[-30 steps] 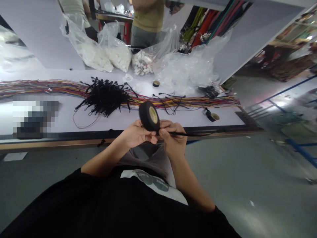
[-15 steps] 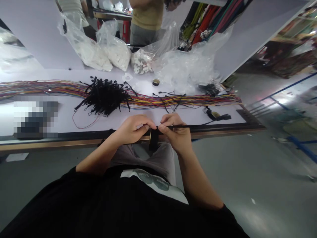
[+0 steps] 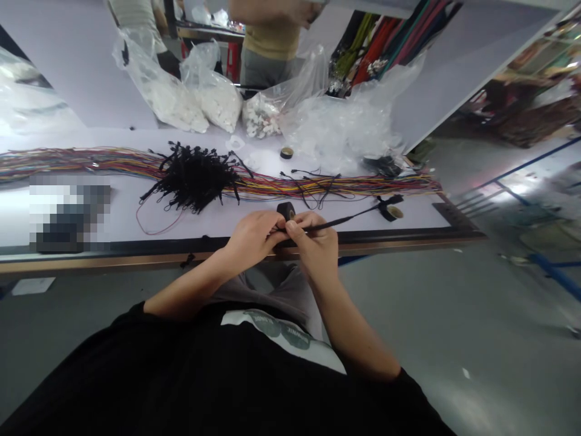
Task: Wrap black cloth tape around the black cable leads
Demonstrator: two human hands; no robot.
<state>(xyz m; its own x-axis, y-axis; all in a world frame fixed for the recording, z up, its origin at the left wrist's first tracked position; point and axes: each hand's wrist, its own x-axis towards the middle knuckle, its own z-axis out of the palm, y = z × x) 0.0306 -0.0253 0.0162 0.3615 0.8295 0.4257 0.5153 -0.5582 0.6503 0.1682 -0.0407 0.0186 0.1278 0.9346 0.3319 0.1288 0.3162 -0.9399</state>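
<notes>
My left hand [image 3: 254,237] and my right hand [image 3: 318,241] meet at the table's front edge, fingers pinched on a thin black taped cable [image 3: 338,221]. The cable runs out to the right from under my right thumb. A roll of black tape [image 3: 285,210] is just beyond my fingertips, between the two hands. How its strip joins the cable is hidden by my fingers. Near the cable's far end, a second black tape roll [image 3: 393,212] lies on the table.
A long bundle of coloured wires [image 3: 290,184] crosses the table, with a heap of black connector leads [image 3: 195,178] on it. Clear bags of white parts [image 3: 222,103] line the back. A small tape roll [image 3: 286,152] lies behind the bundle. A person [image 3: 270,51] stands opposite.
The tape roll has swung from hanging below my hands to beyond them. My right hand has shifted slightly left, and the cable's right part now slants up away from the edge.
</notes>
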